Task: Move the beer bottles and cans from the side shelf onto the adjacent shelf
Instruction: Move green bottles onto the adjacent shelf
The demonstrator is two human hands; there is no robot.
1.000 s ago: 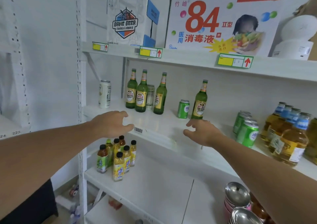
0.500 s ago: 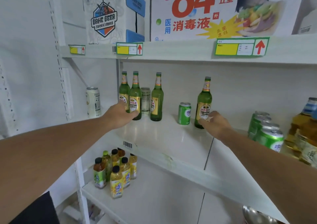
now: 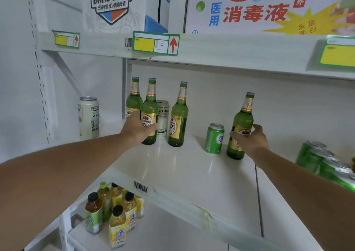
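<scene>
Far left of middle shelf [image 3: 192, 166]: tall white can [image 3: 88, 117], upright, alone, well apart from the rest.

Next right, cluster at the corner: three green beer bottles plus one can, all upright. Back-left bottle [image 3: 133, 99] against the rear post. Front bottle [image 3: 149, 112] just beside it, nearer. White-and-silver can [image 3: 162, 118] tucked between front bottle and third bottle [image 3: 177, 116].

Left hand [image 3: 137, 128] wrapped around lower body of front bottle, thumb across the label, fingers behind the glass. Bottle base on the shelf, upright.

Further right, near the shelf joint: short green can [image 3: 214, 138], upright, just beside a fourth green bottle [image 3: 241, 127].

Right hand [image 3: 250, 138] curled on fourth bottle at label height, thumb on the near-left side of the label, fingers round the right side. Base on the shelf, not tilted.

Far right edge: row of green cans [image 3: 318, 160], blurred, count unclear.

Upper shelf: white carton printed BAHE BEER [image 3: 113, 4] left, large white disinfectant box [image 3: 269, 6] right; yellow price tags [image 3: 156, 43] with red arrows on the shelf lip.

Lower shelf, near left: group of small drink bottles [image 3: 115, 210], yellow and green labels, dark caps, standing close together.
</scene>
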